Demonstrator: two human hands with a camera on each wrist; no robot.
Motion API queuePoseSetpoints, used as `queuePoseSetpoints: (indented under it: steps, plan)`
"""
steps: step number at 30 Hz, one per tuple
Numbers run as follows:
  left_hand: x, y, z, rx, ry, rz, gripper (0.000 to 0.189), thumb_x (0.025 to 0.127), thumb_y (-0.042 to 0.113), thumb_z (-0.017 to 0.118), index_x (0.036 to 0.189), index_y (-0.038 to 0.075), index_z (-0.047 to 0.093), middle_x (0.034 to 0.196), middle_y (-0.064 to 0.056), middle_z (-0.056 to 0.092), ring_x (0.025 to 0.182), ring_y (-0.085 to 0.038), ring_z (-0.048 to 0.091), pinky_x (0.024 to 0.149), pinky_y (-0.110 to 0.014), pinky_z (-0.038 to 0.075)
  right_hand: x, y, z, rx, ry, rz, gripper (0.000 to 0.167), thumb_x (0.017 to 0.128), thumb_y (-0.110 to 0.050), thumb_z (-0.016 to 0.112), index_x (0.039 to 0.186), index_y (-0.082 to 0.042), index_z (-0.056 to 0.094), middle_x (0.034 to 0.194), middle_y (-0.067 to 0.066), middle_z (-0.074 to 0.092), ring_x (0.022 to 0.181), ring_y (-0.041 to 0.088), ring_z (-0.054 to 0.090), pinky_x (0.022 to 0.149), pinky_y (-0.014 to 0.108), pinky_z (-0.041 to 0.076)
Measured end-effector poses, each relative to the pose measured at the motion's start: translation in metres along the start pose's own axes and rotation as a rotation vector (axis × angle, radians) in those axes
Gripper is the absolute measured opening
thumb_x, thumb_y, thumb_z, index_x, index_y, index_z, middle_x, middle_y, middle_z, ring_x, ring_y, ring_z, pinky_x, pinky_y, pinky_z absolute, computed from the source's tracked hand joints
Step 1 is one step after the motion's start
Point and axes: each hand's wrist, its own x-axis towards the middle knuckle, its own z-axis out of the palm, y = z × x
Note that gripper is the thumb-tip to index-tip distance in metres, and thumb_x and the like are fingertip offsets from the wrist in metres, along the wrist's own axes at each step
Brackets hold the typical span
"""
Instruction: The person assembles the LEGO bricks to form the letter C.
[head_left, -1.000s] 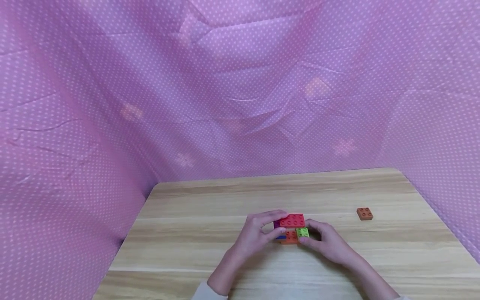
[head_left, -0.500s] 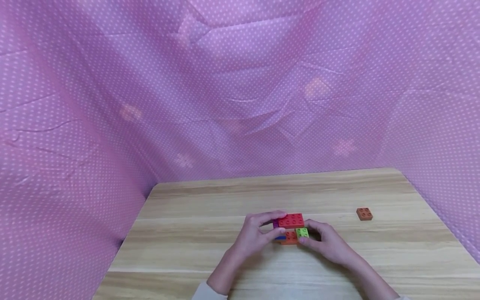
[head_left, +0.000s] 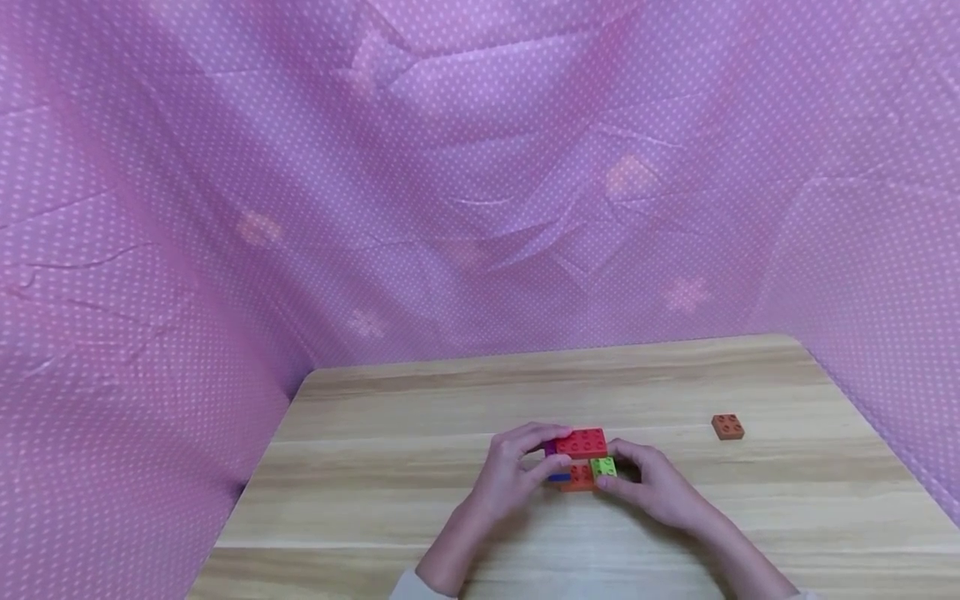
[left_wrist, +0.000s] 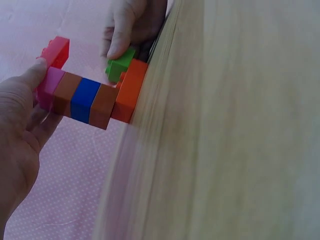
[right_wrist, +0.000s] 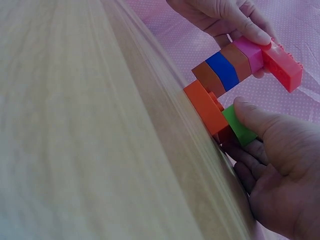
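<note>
A column of toy building bricks stands on an orange brick (head_left: 577, 477) that lies on the table. In the left wrist view it shows a brown brick (left_wrist: 103, 106), a blue brick (left_wrist: 85, 100), another brown brick (left_wrist: 66, 94) and a pink brick (left_wrist: 51, 89). Across the top lies a long red brick (head_left: 582, 442), jutting over to the right. My left hand (head_left: 506, 471) pinches the column at the pink brick. Thumb and fingers of my right hand (head_left: 660, 492) hold a green brick (right_wrist: 238, 126) at the orange brick's right end, beneath the red overhang.
A separate brown brick (head_left: 727, 427) with studs up lies farther back on the right of the wooden table (head_left: 420, 400). Pink dotted cloth (head_left: 480, 208) hangs behind the table and along its sides.
</note>
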Motion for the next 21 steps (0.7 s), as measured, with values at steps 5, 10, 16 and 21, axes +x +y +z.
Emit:
queuePoseSetpoints:
  steps: [5, 10, 16, 21]
  plan:
    - [0.0022, 0.0014, -0.0025, -0.008, -0.038, -0.018, 0.034, 0.098, 0.020, 0.076, 0.131, 0.012, 0.071, 0.127, -0.003, 0.074, 0.114, -0.012, 0.071, 0.097, -0.024, 0.059, 0.0001, 0.0000, -0.0006, -0.006, -0.001, 0.019, 0.029, 0.097, -0.033, 0.077, 0.122, -0.019, 0.073, 0.122, -0.008, 0.074, 0.119, 0.019, 0.066, 0.103, 0.028, 0.051]
    - [0.0026, 0.0022, -0.0046, 0.009, -0.058, -0.026, 0.040, 0.098, 0.021, 0.075, 0.134, 0.006, 0.067, 0.128, -0.005, 0.073, 0.114, -0.013, 0.071, 0.099, -0.024, 0.058, -0.0004, -0.0004, -0.0002, -0.005, -0.001, 0.026, 0.027, 0.097, -0.032, 0.077, 0.121, -0.021, 0.073, 0.121, -0.009, 0.074, 0.117, 0.018, 0.066, 0.102, 0.028, 0.052]
    - [0.0031, 0.0007, -0.0045, -0.012, -0.057, -0.022, 0.037, 0.099, 0.020, 0.075, 0.132, 0.006, 0.068, 0.124, -0.004, 0.074, 0.112, -0.012, 0.071, 0.100, -0.025, 0.058, -0.0005, -0.0010, -0.0002, -0.001, 0.001, 0.038, 0.029, 0.097, -0.032, 0.078, 0.123, -0.022, 0.073, 0.122, -0.008, 0.075, 0.118, 0.019, 0.067, 0.102, 0.028, 0.052]
    - [0.0021, -0.0013, -0.0056, -0.013, -0.045, -0.013, 0.036, 0.098, 0.019, 0.075, 0.132, 0.008, 0.068, 0.123, -0.004, 0.074, 0.110, -0.012, 0.072, 0.098, -0.026, 0.059, 0.0006, -0.0012, 0.0002, 0.002, -0.008, 0.053, 0.032, 0.097, -0.033, 0.078, 0.126, -0.021, 0.072, 0.124, -0.006, 0.074, 0.119, 0.020, 0.066, 0.102, 0.027, 0.052]
